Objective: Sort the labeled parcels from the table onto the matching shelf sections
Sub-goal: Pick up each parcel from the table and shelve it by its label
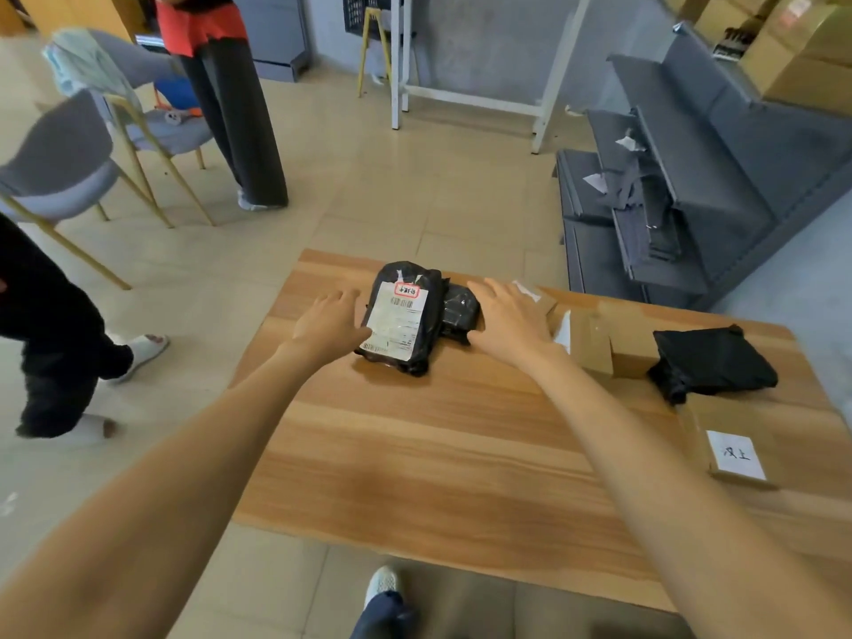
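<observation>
A black plastic parcel (405, 322) with a white shipping label and a red-edged tag lies at the far side of the wooden table (438, 445). A smaller black parcel (461, 311) is tucked against its right side. My left hand (329, 322) reaches to the labeled parcel's left edge, fingers straight, thumb touching it. My right hand (509, 318) hovers with spread fingers just right of the smaller parcel. Grey stepped shelves (682, 186) stand to the right beyond the table, holding dark parcels.
Cardboard boxes (594, 339) lie on the table's right part, one with a black bag (712, 362) on it, another (737, 454) with a white handwritten label. Two people stand at left, near grey chairs (69, 168). A white frame (465, 62) stands at the back.
</observation>
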